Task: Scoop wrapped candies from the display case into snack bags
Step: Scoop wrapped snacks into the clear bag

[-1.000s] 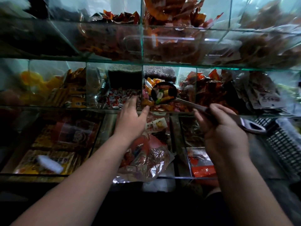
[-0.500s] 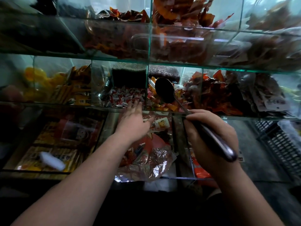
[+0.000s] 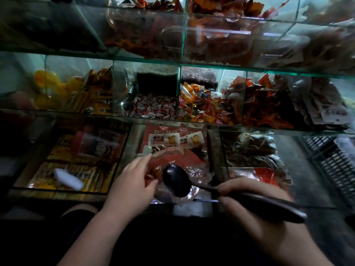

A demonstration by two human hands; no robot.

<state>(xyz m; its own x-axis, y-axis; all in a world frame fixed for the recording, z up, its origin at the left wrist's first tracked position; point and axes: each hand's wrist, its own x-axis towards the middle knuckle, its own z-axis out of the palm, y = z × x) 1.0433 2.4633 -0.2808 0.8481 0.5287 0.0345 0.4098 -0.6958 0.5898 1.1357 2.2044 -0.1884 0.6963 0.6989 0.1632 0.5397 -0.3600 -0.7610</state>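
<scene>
My right hand grips the dark handle of a metal scoop, whose bowl hangs turned over above the mouth of a clear crinkled snack bag with red contents. My left hand pinches the bag's left edge and holds it up at the front of the lower shelf. Mixed orange and yellow wrapped candies fill a middle-shelf compartment of the glass display case. Red-and-white wrapped candies lie in the compartment to their left. What is inside the scoop's bowl is hidden.
Glass dividers split each shelf into compartments. Red snack packets fill the right of the middle shelf, yellow packets the left. Boxed snacks and a white object lie lower left. A dark plastic crate stands at right.
My right hand brought the scoop down from the middle-shelf candy compartment to the bag and turned its bowl over. My left hand dropped from the shelf's glass edge and took hold of the bag.
</scene>
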